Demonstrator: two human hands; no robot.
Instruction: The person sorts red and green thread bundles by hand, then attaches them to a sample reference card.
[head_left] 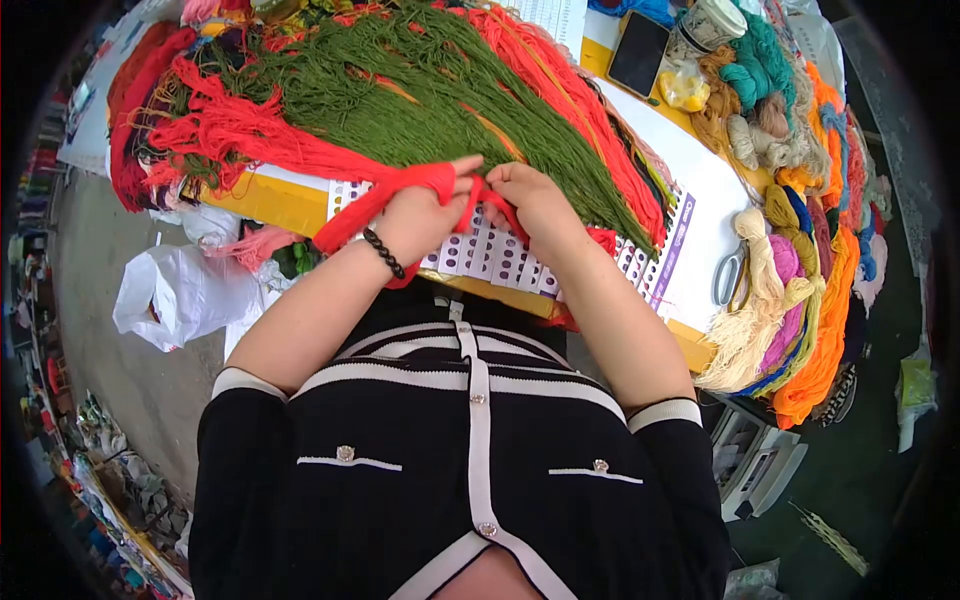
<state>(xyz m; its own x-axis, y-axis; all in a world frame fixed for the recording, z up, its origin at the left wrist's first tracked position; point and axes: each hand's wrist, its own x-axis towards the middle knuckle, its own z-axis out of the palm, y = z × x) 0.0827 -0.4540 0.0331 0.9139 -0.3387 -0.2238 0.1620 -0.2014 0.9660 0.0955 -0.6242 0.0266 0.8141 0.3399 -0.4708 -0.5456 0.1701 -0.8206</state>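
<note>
Nearest, a black beaded bracelet (384, 254) sits on the left wrist beside a red yarn skein (372, 206); a bead could snag a strand if the wrist turns. The skein loops over the left hand (422, 214), whose index finger is stretched out; how firmly the other fingers close I cannot tell, as yarn covers them. If they slacken, the loop could slide off and lose its order. The right hand (540, 208) has its fingers curled, thumb and forefinger apparently pinching a red strand; pulling too hard there could tighten a tangle. Both hands work above a shade card with purple swatches (482, 252), which a dragging strand could shift. Just beyond spreads a mass of green yarn (430, 115), so loose fibres could catch and mix. Farther off, a smartphone (638, 50) lies well apart from the hands.
</note>
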